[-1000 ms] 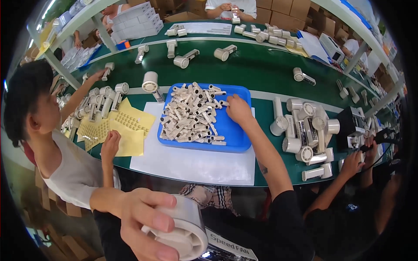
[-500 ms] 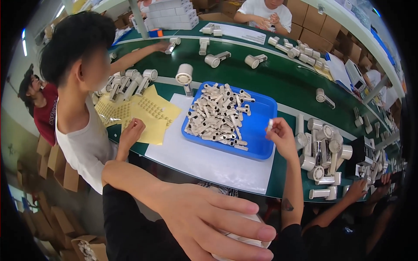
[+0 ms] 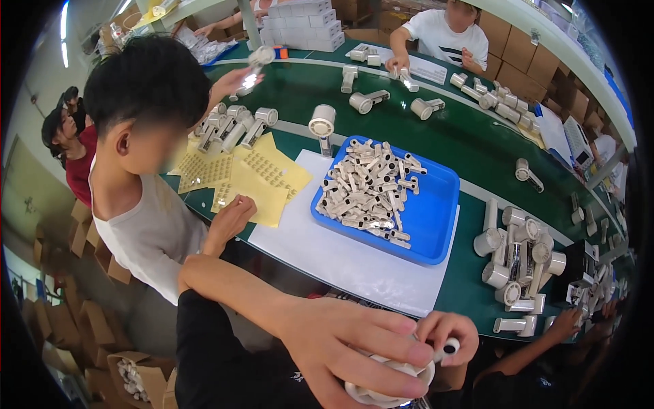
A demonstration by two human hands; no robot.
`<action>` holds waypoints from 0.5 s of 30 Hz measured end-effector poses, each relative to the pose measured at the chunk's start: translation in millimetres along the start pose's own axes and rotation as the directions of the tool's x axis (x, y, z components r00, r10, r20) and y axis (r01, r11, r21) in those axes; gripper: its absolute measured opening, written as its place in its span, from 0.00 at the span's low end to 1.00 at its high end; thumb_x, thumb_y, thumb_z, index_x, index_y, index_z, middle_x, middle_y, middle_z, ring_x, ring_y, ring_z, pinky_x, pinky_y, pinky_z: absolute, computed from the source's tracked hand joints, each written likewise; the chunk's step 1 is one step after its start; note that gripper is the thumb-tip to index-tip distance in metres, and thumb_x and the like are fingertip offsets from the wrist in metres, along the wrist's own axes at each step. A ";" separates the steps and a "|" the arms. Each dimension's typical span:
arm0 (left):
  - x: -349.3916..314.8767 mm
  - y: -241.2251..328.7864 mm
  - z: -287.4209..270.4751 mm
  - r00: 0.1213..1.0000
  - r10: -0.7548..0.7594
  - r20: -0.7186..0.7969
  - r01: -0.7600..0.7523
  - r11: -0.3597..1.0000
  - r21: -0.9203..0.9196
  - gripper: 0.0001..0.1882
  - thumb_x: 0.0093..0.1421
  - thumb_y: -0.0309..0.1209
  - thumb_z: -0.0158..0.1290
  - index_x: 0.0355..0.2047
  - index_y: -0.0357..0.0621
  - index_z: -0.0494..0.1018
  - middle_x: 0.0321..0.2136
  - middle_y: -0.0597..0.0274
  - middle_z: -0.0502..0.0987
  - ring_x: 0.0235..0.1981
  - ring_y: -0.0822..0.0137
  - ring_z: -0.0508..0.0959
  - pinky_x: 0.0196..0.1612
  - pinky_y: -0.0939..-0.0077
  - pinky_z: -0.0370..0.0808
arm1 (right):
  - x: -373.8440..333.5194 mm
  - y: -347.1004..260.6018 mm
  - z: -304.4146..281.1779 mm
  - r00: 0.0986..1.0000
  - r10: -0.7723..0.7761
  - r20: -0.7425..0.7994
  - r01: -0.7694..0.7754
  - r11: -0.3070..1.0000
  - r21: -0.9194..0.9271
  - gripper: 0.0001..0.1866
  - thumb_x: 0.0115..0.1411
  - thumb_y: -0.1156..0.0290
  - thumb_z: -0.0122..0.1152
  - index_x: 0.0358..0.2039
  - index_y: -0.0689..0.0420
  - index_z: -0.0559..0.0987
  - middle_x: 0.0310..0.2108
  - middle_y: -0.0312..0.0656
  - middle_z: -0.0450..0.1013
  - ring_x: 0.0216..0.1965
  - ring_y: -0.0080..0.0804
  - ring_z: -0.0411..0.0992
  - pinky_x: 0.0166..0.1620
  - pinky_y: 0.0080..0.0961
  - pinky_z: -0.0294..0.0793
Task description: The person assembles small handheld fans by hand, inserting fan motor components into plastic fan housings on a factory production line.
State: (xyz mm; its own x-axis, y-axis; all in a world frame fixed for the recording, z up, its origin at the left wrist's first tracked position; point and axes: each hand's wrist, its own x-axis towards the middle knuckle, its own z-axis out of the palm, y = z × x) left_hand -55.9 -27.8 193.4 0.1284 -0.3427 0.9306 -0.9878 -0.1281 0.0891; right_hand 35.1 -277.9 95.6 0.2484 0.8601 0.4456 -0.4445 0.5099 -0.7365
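Note:
My left hand (image 3: 347, 334) is wrapped over the round white head of a handheld fan (image 3: 424, 376), low in the view and close to me. Most of the fan is hidden under the palm and fingers. Right beside it, my right hand (image 3: 455, 330) pinches a small white plastic piece (image 3: 450, 346) with a dark round spot at its end, near the fan's edge. Beyond both hands a blue tray (image 3: 436, 218) holds a heap of similar small white pieces (image 3: 368, 187), mostly toward its left side.
A white sheet (image 3: 340, 262) lies under the tray. One fan (image 3: 322, 123) stands behind it; more fans (image 3: 518, 252) are piled to the right. At left, a co-worker (image 3: 146, 204) sits by yellow sticker sheets (image 3: 255, 198). A green conveyor belt (image 3: 477, 136) carries fans beyond.
My right hand has come from the tray's right edge down to the fan, bringing the small white piece. The view has shifted slightly. The left co-worker has lifted a fan from the belt.

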 end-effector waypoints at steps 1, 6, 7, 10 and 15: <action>-0.5 -0.5 1.7 1.000 -0.006 -0.007 0.006 1.000 0.004 0.25 0.51 0.24 0.67 0.47 0.59 0.74 0.56 0.57 0.73 0.59 0.48 0.72 0.59 0.54 0.72 | 0.4 -2.9 7.1 0.999 -0.020 0.049 0.021 1.000 -0.015 0.13 0.54 0.82 0.65 0.40 0.67 0.75 0.50 0.64 0.69 0.55 0.60 0.70 0.59 0.51 0.69; -16.0 -5.6 10.2 0.995 -0.081 0.064 0.077 0.995 0.056 0.21 0.52 0.28 0.66 0.46 0.57 0.72 0.60 0.47 0.67 0.59 0.37 0.70 0.53 0.50 0.77 | -12.5 -6.2 36.3 0.999 -0.008 0.054 0.010 0.999 -0.043 0.11 0.65 0.66 0.60 0.43 0.59 0.80 0.59 0.41 0.68 0.52 0.36 0.71 0.49 0.44 0.71; -17.6 -8.3 9.1 0.995 -0.083 0.056 0.081 0.996 0.047 0.21 0.52 0.28 0.66 0.46 0.57 0.72 0.60 0.47 0.67 0.59 0.37 0.70 0.53 0.50 0.77 | -23.0 -2.7 30.7 0.999 -0.002 0.043 0.004 0.999 -0.044 0.11 0.65 0.66 0.60 0.43 0.59 0.80 0.59 0.41 0.68 0.52 0.36 0.71 0.49 0.44 0.71; -29.3 -15.6 9.4 0.966 -0.232 0.112 0.226 0.972 0.065 0.29 0.46 0.31 0.72 0.50 0.62 0.76 0.57 0.43 0.68 0.60 0.44 0.69 0.57 0.43 0.72 | -40.7 18.5 25.9 0.993 -0.104 -0.055 0.114 0.966 0.232 0.14 0.55 0.80 0.66 0.41 0.72 0.75 0.60 0.69 0.58 0.58 0.71 0.67 0.55 0.62 0.73; -65.2 -40.9 9.3 0.778 -0.597 0.196 0.581 0.802 0.136 0.31 0.43 0.20 0.66 0.49 0.51 0.74 0.56 0.53 0.69 0.60 0.45 0.67 0.61 0.52 0.68 | -25.7 6.4 34.0 0.795 0.022 -0.606 0.014 0.998 0.054 0.16 0.65 0.69 0.55 0.47 0.67 0.65 0.55 0.67 0.65 0.48 0.62 0.76 0.40 0.54 0.84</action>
State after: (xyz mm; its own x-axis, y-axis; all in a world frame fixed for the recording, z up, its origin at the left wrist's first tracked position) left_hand -23.0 -8.8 125.8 0.7070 -0.3729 0.6009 -0.7057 -0.4284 0.5643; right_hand -3.3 -297.2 96.7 0.7095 0.7041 0.0295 -0.4870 0.5202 -0.7016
